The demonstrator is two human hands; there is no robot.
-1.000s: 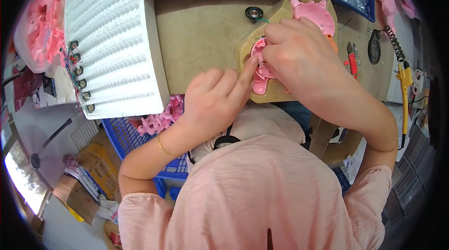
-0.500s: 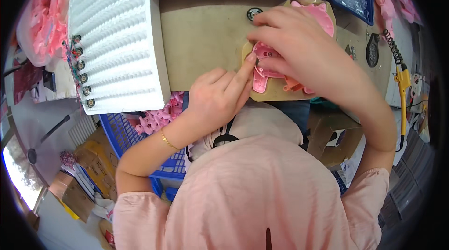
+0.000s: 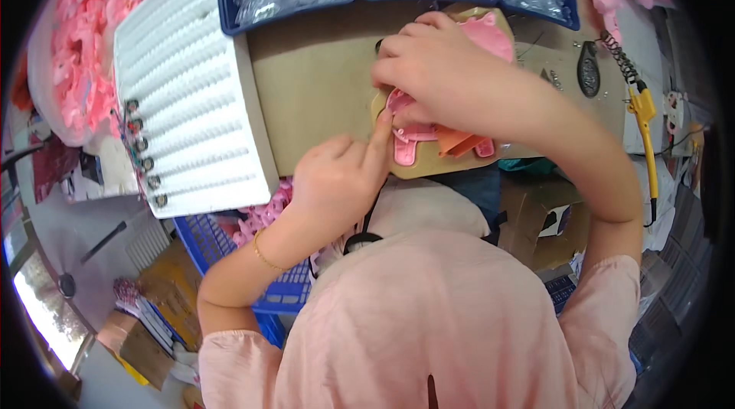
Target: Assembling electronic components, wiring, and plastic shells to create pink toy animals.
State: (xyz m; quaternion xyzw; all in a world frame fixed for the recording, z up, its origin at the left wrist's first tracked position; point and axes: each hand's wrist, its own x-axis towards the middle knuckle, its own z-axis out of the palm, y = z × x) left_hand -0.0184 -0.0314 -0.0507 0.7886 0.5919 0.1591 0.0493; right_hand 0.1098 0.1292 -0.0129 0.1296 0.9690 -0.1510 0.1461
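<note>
A pink plastic shell (image 3: 404, 150) with moulded ribs lies in a tan holder (image 3: 429, 171) at the table's front edge. My left hand (image 3: 337, 179) reaches in from the left. Its index finger is stretched out with the tip on the shell's left edge, and the other fingers are loosely bent. Over the shell, my right hand (image 3: 440, 68) is arched with its thumb down inside. Whatever sits at its fingertips is hidden. An orange piece (image 3: 458, 141) shows under my right wrist. Another pink part (image 3: 490, 35) rests in the holder's far end, partly covered.
A white ridged foam tray (image 3: 195, 95) stands left, with small round wired parts along its edge. Navy bins (image 3: 287, 25) of clear plastic pieces line the back. A yellow tool (image 3: 645, 107) with a coiled cord hangs right. A blue basket (image 3: 203, 244) sits below.
The view has shifted, bringing more of the bins into sight. My right hand has closed in over the shell and its fingers look more bent. My left index finger stays at the shell's edge.
</note>
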